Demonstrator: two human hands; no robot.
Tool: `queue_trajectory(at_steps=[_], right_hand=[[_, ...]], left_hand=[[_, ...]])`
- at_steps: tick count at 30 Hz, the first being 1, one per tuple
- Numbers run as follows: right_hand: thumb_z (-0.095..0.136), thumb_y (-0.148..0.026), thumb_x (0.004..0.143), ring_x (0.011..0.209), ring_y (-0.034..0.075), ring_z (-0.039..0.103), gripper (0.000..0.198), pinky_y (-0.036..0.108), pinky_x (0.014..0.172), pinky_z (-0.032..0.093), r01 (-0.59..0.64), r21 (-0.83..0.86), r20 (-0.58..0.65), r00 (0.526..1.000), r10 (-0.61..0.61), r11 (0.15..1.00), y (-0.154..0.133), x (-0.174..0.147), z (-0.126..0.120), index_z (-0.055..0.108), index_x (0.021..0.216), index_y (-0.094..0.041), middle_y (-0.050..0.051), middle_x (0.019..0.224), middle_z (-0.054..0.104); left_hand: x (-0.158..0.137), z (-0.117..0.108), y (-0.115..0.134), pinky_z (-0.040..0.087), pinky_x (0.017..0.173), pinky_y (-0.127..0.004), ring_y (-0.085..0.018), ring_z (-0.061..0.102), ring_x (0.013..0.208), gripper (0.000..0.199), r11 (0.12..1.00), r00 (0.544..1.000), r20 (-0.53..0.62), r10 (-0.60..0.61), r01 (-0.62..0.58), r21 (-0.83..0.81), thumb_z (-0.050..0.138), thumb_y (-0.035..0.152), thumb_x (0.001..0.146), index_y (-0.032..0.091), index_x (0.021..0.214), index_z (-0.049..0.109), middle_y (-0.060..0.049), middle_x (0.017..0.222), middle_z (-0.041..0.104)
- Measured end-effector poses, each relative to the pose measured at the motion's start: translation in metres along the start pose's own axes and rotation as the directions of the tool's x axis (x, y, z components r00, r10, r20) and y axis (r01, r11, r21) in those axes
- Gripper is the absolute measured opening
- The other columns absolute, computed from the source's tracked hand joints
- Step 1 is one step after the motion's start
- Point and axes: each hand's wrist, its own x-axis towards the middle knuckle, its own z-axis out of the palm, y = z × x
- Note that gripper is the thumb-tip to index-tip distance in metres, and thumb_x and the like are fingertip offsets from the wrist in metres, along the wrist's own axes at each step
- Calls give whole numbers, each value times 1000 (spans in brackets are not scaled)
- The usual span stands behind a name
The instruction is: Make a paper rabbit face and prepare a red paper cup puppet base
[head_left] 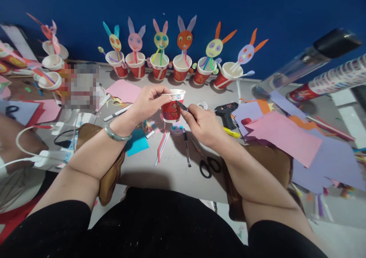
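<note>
My left hand (150,103) grips a red and white paper cup (172,111) near its rim and holds it upright over the table. My right hand (203,124) is closed around a small dark-handled knife (185,108), whose blade tip meets the cup's side just under the white rim. Beneath the hands lie red and white straws (162,148), a black pen (187,147) and black-handled scissors (209,165). A pale paper face (177,128) sits partly hidden below the cup. A teal paper sheet (137,141) is near my left forearm.
Several paper cups with rabbit-faced figures (183,65) line the back wall. At right are a black glue gun (227,113), pink paper (286,134), a clear tube (294,65) and stacked cups (334,77). Power strips with cables (54,157) and another person's arm (24,143) are at left.
</note>
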Motion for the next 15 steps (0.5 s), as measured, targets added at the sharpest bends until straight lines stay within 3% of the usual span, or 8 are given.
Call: queue_trajectory(at_steps=[2, 5, 7, 9, 13, 15], right_hand=[[38, -50, 101, 59, 16, 35, 37, 31, 63, 26, -2, 4, 3, 1000, 2, 1000, -1, 0, 0, 47, 78, -23, -1, 61, 45], [37, -50, 102, 60, 17, 37, 37, 31, 63, 27, 0, 1, 12, 1000, 0, 1000, -1, 0, 1, 49, 79, -23, 0, 63, 47], [37, -49, 102, 61, 17, 39, 37, 31, 63, 28, 4, -9, 13, 1000, -4, 1000, -1, 0, 2, 51, 80, -23, 1, 64, 49], [36, -50, 103, 62, 17, 41, 38, 31, 63, 28, 9, -17, 10, 1000, -9, 1000, 0, 1, 2, 52, 81, -23, 1, 64, 50], [36, -51, 103, 61, 17, 41, 39, 31, 63, 27, 8, -26, 11, 1000, -8, 1000, 1, 1, 3, 53, 82, -22, 1, 64, 51], [37, -51, 103, 61, 17, 41, 39, 31, 63, 27, 0, -23, 18, 1000, 0, 1000, 1, 2, 4, 53, 82, -22, 2, 64, 51]], left_hand=[[0, 0, -1, 50, 72, -27, -13, 61, 73, 15, 999, 1000, 5, 21, -22, 33, 61, 27, 86, 18, 74, 66, 0, 74, 67], [1, -1, -3, 52, 89, -30, -16, 66, 96, 14, 992, 997, -16, 73, -71, 101, 60, 22, 86, 18, 73, 65, -4, 99, 72], [1, 0, -3, 52, 93, -31, -17, 66, 104, 14, 988, 995, -25, 92, -88, 124, 59, 21, 86, 18, 73, 64, -6, 111, 72], [0, 1, -3, 54, 87, -30, -16, 67, 98, 15, 989, 996, -6, 88, -87, 117, 59, 22, 87, 18, 73, 63, -5, 105, 73], [0, 3, -6, 51, 66, -25, -12, 61, 69, 11, 997, 998, 8, 56, -56, 60, 61, 23, 87, 19, 76, 60, 0, 74, 67], [1, 5, -8, 51, 63, -24, -11, 60, 65, 9, 998, 998, -5, 61, -61, 31, 63, 20, 85, 19, 78, 59, 1, 71, 65]])
